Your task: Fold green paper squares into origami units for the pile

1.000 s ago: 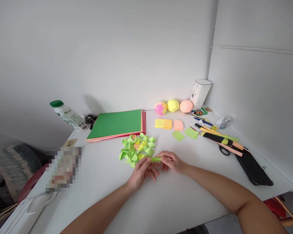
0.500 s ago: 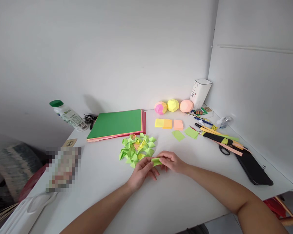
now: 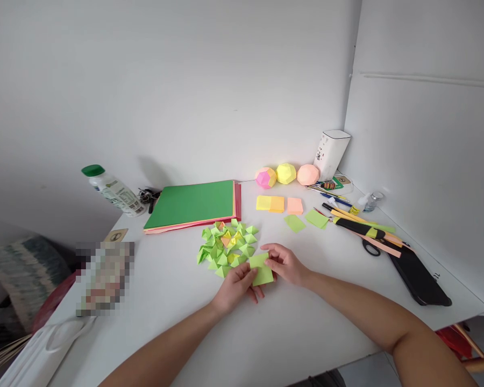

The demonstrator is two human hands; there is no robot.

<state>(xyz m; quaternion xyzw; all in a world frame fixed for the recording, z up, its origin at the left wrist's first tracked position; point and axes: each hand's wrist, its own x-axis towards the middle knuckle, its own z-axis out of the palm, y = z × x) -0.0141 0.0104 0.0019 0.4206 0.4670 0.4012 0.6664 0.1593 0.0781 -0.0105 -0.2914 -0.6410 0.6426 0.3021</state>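
Note:
A small green square of paper [image 3: 261,270] is held up between both hands above the white table [image 3: 177,333]. My left hand [image 3: 236,283] pinches its left edge, thumb in front. On the right edge, my right hand [image 3: 285,263] has its thumb on the near face, with fingers partly hidden behind the sheet. Just beyond the left hand lies a pile of folded paper pieces [image 3: 226,248], mostly green with a few yellow and orange ones. Farther back are two loose green paper squares, one on the left [image 3: 294,223] and one on the right [image 3: 317,219].
Yellow and orange paper stacks [image 3: 270,203], a pink stack [image 3: 294,206] and paper balls [image 3: 286,173] stand at the back. Green card sheets [image 3: 193,204] lie behind the pile, beside a white bottle [image 3: 119,193]. At right are a cutter [image 3: 357,228], scissors [image 3: 371,247] and a black phone-like object [image 3: 419,277].
The green paper, seen earlier as a narrow folded strip, now shows as an opened flat square facing me. My hands stay in nearly the same place.

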